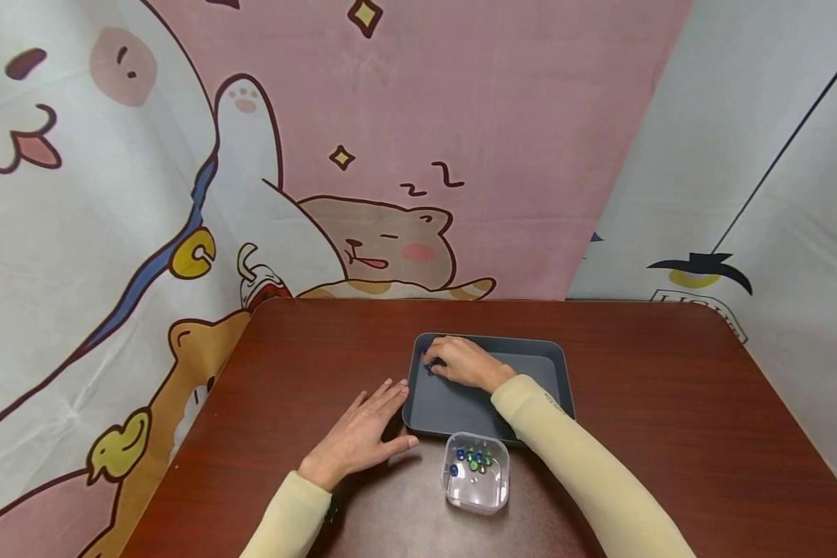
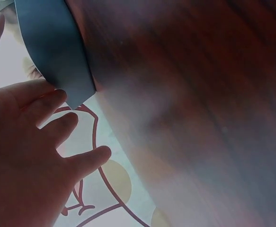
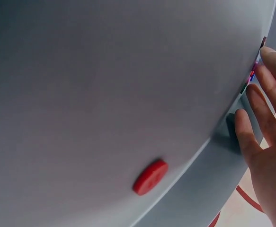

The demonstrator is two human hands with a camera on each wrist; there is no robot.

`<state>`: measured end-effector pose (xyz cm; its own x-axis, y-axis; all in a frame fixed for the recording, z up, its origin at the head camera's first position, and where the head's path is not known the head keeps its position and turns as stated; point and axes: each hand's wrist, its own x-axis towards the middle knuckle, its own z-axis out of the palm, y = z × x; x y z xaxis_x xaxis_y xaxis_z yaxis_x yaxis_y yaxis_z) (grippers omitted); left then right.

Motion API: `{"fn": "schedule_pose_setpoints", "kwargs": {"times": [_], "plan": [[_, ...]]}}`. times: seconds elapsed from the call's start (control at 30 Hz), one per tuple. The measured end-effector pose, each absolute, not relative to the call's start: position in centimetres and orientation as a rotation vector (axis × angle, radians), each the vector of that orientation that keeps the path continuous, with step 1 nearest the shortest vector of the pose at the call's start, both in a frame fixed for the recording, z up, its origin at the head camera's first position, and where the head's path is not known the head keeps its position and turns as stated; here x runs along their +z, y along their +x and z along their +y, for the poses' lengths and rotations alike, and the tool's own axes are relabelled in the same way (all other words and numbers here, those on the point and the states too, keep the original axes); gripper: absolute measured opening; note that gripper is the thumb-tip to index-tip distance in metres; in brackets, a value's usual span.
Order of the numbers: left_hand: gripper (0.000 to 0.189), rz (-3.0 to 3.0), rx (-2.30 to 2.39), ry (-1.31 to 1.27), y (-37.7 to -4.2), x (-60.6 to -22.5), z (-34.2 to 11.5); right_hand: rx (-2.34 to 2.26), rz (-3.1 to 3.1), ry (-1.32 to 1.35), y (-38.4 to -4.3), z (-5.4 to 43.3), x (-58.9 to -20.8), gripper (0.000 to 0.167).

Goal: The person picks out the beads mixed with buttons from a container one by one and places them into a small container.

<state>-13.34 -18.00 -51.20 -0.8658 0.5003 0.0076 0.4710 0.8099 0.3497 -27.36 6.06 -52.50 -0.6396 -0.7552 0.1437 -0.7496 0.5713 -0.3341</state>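
Note:
My right hand [image 1: 466, 363] reaches down into the far left corner of a dark grey tray [image 1: 460, 407]. Its fingertips are at some small dark blue pieces [image 1: 429, 367], partly hidden under the fingers. In the right wrist view the fingers of that hand [image 3: 272, 113] are extended, with small multicoloured pieces [image 3: 249, 78] just beyond their tips. A red disc [image 3: 150, 177] lies on the tray floor there; in the head view it is hidden. My left hand [image 1: 364, 431] has its fingers spread, fingertips right at the tray's left rim.
In front of the tray stands a clear plastic box [image 1: 476, 502] holding several blue and green glass beads [image 1: 473, 465]. Both stand on a dark red-brown wooden table [image 1: 307, 372]. A cartoon-printed cloth [image 1: 530, 155] hangs behind the table's far edge.

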Motion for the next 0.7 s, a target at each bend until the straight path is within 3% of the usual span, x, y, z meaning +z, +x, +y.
{"fn": "schedule_pose_setpoints", "kwargs": {"times": [0.7], "plan": [[0.086, 2.916, 0.544, 0.79, -13.3, -51.2, -18.0, -0.72, 2.758, -1.28, -26.8, 7.3, -49.7, 0.023]]}}
